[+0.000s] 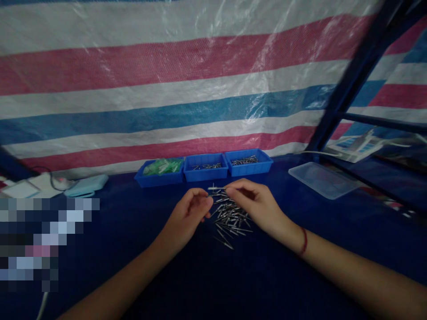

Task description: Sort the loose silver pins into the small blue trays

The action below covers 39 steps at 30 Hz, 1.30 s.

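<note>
A loose pile of thin metal pins (pixel 231 218) with thicker ends, looking like blind rivets, lies on the dark blue table (pixel 187 284). My left hand (pixel 191 211) is at the pile's left edge, thumb and fingers pinched on one thin metal pin (pixel 212 194). Over the upper right of the pile, my right hand (pixel 255 200) is closed in a pinch on a small whitish piece (pixel 216 188) with a short crosspiece, which points left. The fingertips of both hands are close together but apart. The far ends of both held things are partly hidden by fingers.
Behind the pile stand three blue bins: the left bin (pixel 160 180) holds green plastic packets (pixel 163 166), the middle bin (pixel 207 174) and right bin (pixel 251 169) small metal parts. A clear plastic lid (pixel 323 180) lies right; a light blue case (pixel 86 184) lies left.
</note>
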Tool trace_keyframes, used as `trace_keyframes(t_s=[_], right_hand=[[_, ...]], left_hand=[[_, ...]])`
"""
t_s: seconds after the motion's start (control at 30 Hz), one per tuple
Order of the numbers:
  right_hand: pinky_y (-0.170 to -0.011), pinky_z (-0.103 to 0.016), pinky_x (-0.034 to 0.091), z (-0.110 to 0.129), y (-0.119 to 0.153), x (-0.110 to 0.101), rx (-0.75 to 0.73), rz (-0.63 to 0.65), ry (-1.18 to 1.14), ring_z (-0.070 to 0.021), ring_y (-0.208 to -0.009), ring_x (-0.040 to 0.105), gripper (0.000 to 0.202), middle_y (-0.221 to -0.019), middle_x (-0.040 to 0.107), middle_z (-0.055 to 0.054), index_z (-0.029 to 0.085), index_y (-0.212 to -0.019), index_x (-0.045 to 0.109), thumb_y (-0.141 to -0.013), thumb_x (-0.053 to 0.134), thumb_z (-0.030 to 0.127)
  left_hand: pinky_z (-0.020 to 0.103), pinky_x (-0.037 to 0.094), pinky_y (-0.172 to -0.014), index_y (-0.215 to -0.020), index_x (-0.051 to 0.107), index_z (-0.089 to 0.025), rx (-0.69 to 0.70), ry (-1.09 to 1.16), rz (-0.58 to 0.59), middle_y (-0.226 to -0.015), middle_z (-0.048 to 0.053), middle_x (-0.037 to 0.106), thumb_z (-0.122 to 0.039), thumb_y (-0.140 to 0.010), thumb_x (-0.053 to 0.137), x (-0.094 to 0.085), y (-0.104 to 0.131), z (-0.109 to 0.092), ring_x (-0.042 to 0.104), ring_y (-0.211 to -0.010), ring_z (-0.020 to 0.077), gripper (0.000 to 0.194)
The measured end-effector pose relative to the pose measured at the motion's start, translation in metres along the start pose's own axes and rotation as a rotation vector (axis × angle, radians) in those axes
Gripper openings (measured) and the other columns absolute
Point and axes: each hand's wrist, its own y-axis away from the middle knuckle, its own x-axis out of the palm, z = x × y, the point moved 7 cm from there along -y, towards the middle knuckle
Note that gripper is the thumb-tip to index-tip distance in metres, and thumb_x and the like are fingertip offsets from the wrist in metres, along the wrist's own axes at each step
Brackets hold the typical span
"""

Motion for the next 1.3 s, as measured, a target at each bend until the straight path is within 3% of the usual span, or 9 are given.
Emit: trace_keyframes(t_s=[0.1,0.2,0.27,0.4,0.53,0.67,0.93,1.1,1.3], right_hand=[[-0.06,-0.028,0.044,0.0,-0.019,-0.049,-0.122,-0.357,0.259,-0.0146,-0.067,0.057,0.02,-0.077,0.065,-0.004,0.018,-0.078,0.068,-0.08,0.058,0.035],[-0.064,-0.031,0.045,-0.005,-0.036,-0.088,-0.215,-0.57,0.624,-0.0164,-0.066,0.054,0.023,-0.072,0.059,-0.004,0.017,-0.081,0.071,-0.08,0.057,0.034],[-0.066,-0.033,0.045,-0.017,-0.047,-0.101,-0.195,-0.564,0.815,-0.0179,-0.065,0.051,0.026,-0.071,0.055,-0.005,0.015,-0.087,0.071,-0.078,0.058,0.036],[-0.069,-0.036,0.045,-0.037,-0.051,-0.108,-0.163,-0.508,0.862,-0.0187,-0.065,0.052,0.025,-0.073,0.054,-0.006,0.013,-0.088,0.071,-0.076,0.057,0.029],[-0.067,-0.034,0.046,-0.034,-0.044,-0.096,-0.168,-0.455,0.841,-0.0163,-0.062,0.052,0.022,-0.076,0.056,-0.006,0.013,-0.087,0.07,-0.076,0.055,0.025],[-0.064,-0.032,0.046,-0.02,-0.037,-0.073,-0.215,-0.348,0.782,-0.0139,-0.058,0.052,0.018,-0.08,0.057,-0.006,0.016,-0.086,0.068,-0.078,0.054,0.023],[-0.067,-0.03,0.046,0.007,-0.011,-0.008,-0.327,0.115,0.606,-0.0145,-0.071,0.056,0.019,-0.087,0.059,-0.005,0.017,-0.089,0.066,-0.084,0.048,0.022],[-0.076,-0.031,0.047,0.015,0.011,0.022,-0.298,0.304,0.514,-0.0158,-0.082,0.058,0.019,-0.092,0.059,-0.006,0.017,-0.091,0.065,-0.087,0.048,0.025],[-0.071,-0.029,0.047,0.02,0.016,0.028,-0.269,0.298,0.389,-0.0142,-0.077,0.058,0.016,-0.087,0.061,-0.005,0.019,-0.09,0.065,-0.087,0.05,0.024]], left_hand=[[0.026,0.042,-0.058,-0.097,0.049,-0.018,-0.02,-0.022,0.029,-0.07,-0.002,0.054,-0.039,-0.084,0.048,0.003,-0.002,0.007,0.056,-0.064,0.0134,0.026],[0.027,0.043,-0.062,-0.1,0.051,-0.018,-0.007,-0.096,0.074,-0.075,-0.001,0.055,-0.037,-0.085,0.047,0.005,-0.003,0.009,0.057,-0.068,0.0142,0.025],[0.028,0.043,-0.064,-0.101,0.052,-0.019,0.031,-0.195,0.09,-0.078,0.0,0.057,-0.035,-0.084,0.048,0.004,-0.004,0.007,0.057,-0.07,0.0149,0.023],[0.03,0.044,-0.065,-0.105,0.051,-0.018,0.112,-0.458,0.093,-0.082,0.002,0.061,-0.03,-0.084,0.048,-0.002,-0.007,0.008,0.056,-0.07,0.016,0.024],[0.034,0.044,-0.072,-0.114,0.049,-0.018,0.237,-0.623,0.144,-0.089,0.004,0.062,-0.032,-0.081,0.054,-0.001,-0.007,0.009,0.056,-0.079,0.0195,0.036],[0.037,0.042,-0.078,-0.096,0.059,-0.019,0.327,-0.735,0.183,-0.092,0.005,0.061,-0.029,-0.082,0.054,0.006,-0.004,0.006,0.055,-0.086,0.0214,0.018],[0.035,0.042,-0.077,-0.084,0.059,-0.019,0.391,-0.818,0.162,-0.088,0.004,0.059,-0.022,-0.088,0.044,0.012,-0.004,0.005,0.055,-0.083,0.0197,0.016],[0.029,0.043,-0.07,-0.087,0.058,-0.018,0.386,-0.648,0.062,-0.081,0.001,0.059,-0.022,-0.089,0.044,0.007,-0.001,-0.003,0.056,-0.073,0.0153,0.015],[0.027,0.045,-0.067,-0.085,0.061,-0.018,0.316,-0.345,-0.043,-0.08,0.001,0.064,-0.024,-0.084,0.052,-0.002,0.001,-0.008,0.058,-0.072,0.0145,0.01]])
